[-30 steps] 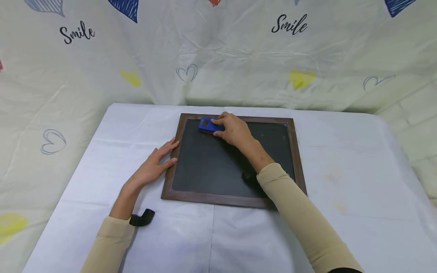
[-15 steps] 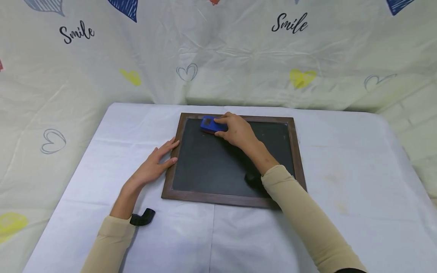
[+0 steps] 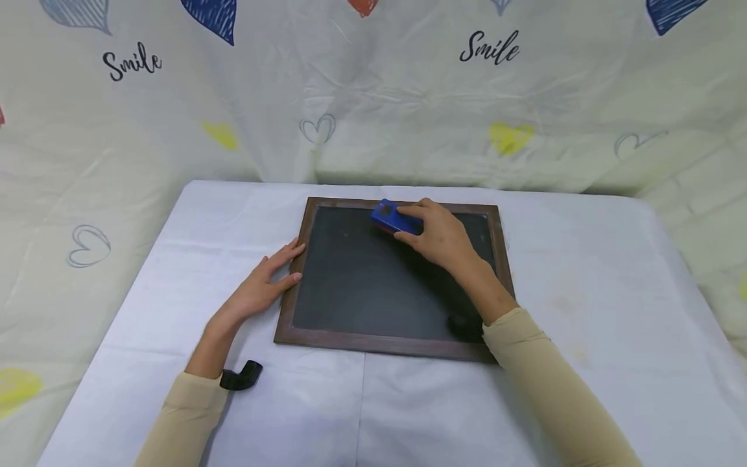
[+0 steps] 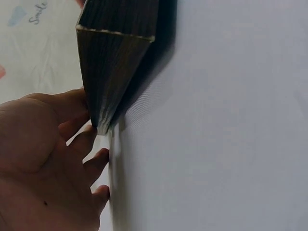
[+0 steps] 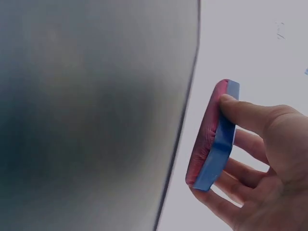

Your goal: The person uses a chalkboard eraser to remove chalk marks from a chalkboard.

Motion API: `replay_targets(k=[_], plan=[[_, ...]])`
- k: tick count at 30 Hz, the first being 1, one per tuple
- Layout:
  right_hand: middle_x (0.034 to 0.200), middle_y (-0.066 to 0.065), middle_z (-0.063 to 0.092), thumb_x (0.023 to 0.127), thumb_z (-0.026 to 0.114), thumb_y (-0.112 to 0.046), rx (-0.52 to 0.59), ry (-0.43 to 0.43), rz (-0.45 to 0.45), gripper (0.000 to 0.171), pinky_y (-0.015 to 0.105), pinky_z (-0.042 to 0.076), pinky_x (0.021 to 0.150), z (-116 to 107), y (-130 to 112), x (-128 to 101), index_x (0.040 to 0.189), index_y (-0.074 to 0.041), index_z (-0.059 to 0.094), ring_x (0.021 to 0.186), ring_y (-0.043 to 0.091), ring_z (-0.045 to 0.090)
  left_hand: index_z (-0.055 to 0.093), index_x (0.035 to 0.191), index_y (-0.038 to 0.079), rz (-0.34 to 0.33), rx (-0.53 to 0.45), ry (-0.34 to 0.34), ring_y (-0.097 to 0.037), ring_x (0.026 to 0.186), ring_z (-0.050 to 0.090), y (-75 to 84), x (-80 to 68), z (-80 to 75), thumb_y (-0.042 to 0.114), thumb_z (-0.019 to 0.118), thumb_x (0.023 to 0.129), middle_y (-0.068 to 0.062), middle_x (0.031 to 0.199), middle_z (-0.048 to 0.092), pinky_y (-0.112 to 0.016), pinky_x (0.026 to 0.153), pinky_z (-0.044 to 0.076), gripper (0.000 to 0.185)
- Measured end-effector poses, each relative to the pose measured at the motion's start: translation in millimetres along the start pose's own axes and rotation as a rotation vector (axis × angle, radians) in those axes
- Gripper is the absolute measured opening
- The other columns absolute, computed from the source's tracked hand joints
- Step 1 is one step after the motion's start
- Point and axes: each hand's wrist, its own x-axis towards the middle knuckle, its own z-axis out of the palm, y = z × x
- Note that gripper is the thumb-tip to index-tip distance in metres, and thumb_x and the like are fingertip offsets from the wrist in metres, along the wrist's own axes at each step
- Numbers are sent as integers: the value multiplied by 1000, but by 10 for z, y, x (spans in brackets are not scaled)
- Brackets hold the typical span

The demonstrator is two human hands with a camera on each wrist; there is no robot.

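A small blackboard [image 3: 350,285] with a brown wooden frame lies on the white-covered table. My right hand [image 3: 443,237] grips a blue eraser [image 3: 390,216] near the board's top edge, thumb on one side and fingers on the other. The right wrist view shows the eraser's red pad [image 5: 207,134] facing the board, with a gap between them, so it seems lifted and tilted. My left hand [image 3: 257,288] rests at the left side of the frame, fingers spread and touching it. In the left wrist view those fingers lie along the frame's dark edge [image 4: 108,67].
The white cloth [image 3: 595,292] covers the table around the board. Behind it hangs a pale curtain [image 3: 397,97] printed with hearts and "Smile". A black curved piece [image 3: 242,376] sits at the left wrist, and a similar one [image 3: 463,327] at the right wrist.
My right hand has moved right with the eraser along the board's top, and the eraser has turned and tilted. The left hand stays at the frame.
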Motion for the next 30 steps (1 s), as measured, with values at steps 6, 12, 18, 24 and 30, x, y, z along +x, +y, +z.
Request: replay_targets(k=[6,12,18,24,30], plan=[[146,16,59,96,76,-38,9,32,40,59,62,54,100,-201,282,-276,149,-19,59,127,42,60,33,165,16,7,7,-4,-36,164,15,10,1,21,24,62,106,-8,177,17,-64,132,-2,66],[144,21,59,97,75,-39,13,100,80,57,66,53,97,-441,566,-543,146,-13,61,126,47,60,33,165,15,-1,7,-5,-36,164,15,3,-2,31,24,62,106,-8,176,18,-64,132,-2,66],[137,24,60,98,73,-43,6,181,179,61,64,54,86,-630,856,-809,146,-9,60,118,48,62,34,164,15,10,10,-3,-35,164,16,4,4,34,23,61,106,-7,177,18,-64,132,-2,65],[137,30,59,99,68,-48,-4,227,294,65,63,54,78,-675,1103,-985,148,-7,58,114,53,63,34,164,15,7,12,1,-35,164,16,-15,5,24,24,62,106,-7,176,18,-64,132,-2,65],[141,38,52,101,61,-52,-23,223,444,72,69,51,85,-671,1282,-1101,153,-2,50,121,58,56,33,165,17,-2,15,9,-35,164,16,-15,-3,11,25,61,106,-6,177,18,-62,133,-2,65]])
